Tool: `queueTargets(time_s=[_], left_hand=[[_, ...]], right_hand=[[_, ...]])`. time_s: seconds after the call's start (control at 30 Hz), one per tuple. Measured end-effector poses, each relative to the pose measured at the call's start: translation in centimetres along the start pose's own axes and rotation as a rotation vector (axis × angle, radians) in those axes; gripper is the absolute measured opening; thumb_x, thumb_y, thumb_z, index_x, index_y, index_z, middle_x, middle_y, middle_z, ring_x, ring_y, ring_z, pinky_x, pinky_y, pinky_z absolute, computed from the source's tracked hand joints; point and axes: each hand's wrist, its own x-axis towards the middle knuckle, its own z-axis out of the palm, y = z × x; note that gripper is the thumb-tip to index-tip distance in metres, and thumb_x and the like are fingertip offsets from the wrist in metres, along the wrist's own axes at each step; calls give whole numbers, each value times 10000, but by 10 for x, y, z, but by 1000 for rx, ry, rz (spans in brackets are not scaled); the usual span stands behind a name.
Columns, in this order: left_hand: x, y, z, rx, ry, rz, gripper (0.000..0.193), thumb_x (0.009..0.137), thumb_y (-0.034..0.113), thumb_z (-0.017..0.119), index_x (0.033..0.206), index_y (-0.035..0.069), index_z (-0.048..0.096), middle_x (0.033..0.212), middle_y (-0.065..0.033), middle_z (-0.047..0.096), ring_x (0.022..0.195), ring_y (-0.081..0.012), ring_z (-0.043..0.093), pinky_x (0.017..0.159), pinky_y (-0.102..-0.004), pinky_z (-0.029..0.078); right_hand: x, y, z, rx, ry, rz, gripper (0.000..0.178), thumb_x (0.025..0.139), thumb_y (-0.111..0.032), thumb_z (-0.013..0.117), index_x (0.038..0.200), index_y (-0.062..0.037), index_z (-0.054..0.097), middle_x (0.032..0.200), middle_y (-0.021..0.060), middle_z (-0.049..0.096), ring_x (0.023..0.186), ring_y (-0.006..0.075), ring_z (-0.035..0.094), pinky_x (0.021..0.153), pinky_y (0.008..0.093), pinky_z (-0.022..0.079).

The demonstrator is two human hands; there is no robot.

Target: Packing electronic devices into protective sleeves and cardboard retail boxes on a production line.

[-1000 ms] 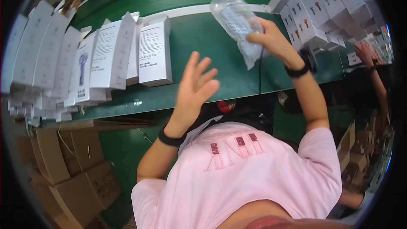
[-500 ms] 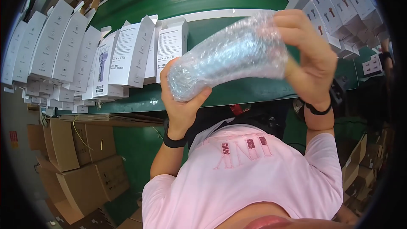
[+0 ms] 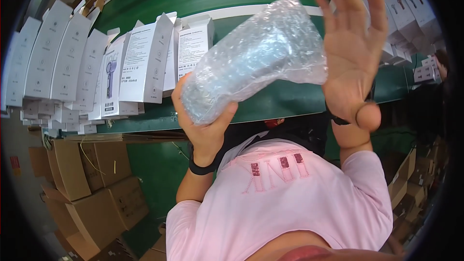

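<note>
A clear bubble-wrap bag (image 3: 256, 60) with a pale bluish object inside is held up over the near edge of the green table. My left hand (image 3: 203, 121) grips its lower left end, thumb in front and fingers behind. The wrap blurs the object, so its kind cannot be made out. Beside the bag's right end, my right hand (image 3: 353, 53) is raised with fingers spread and palm showing, holding nothing. Black bands circle both wrists.
White printed boxes (image 3: 140, 63) stand in a row at the left, some with flaps up. More white boxes (image 3: 401, 5) are stacked at the far right. The green table (image 3: 251, 111) runs across. Brown cartons (image 3: 101, 203) sit below on the left.
My right hand has let go of the bag's right end and opened, rising a little. The bag now tilts more steeply, its right end higher, still in my left hand.
</note>
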Motion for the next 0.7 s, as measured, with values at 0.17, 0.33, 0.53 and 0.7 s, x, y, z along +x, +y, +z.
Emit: queueTargets(time_s=[0.17,0.33,0.53,0.7], left_hand=[[2,21,28,-237,-481,-361,763,761,193,834,1360,-33,418,1230,-132,555,1149,-195,540,969,-318,444],[44,17,23,733,-566,248,953,732,511,793,1351,-118,431,1312,-325,490,1223,-457,460,1049,-485,384],[46,-8,17,1309,-541,167,640,782,104,692,1368,-35,475,1322,-285,436,1190,-418,437,1035,-478,382],[38,15,22,786,-855,204,769,736,50,705,1446,30,412,1353,-272,405,1251,-441,406,1049,-488,381]], right_hand=[[-20,40,-24,408,-282,512,1266,675,-534,854,1559,-77,71,1417,265,463,1206,379,565,1014,513,478],[-2,31,-81,610,48,899,469,829,-141,693,1240,-6,512,1074,129,631,1008,291,625,899,483,537],[-2,43,-130,608,226,948,375,872,-114,638,1201,43,550,1195,193,622,1107,343,616,907,436,547],[-10,24,-133,406,62,746,443,892,-168,582,1264,65,516,1410,302,473,1240,396,553,1016,445,496]])
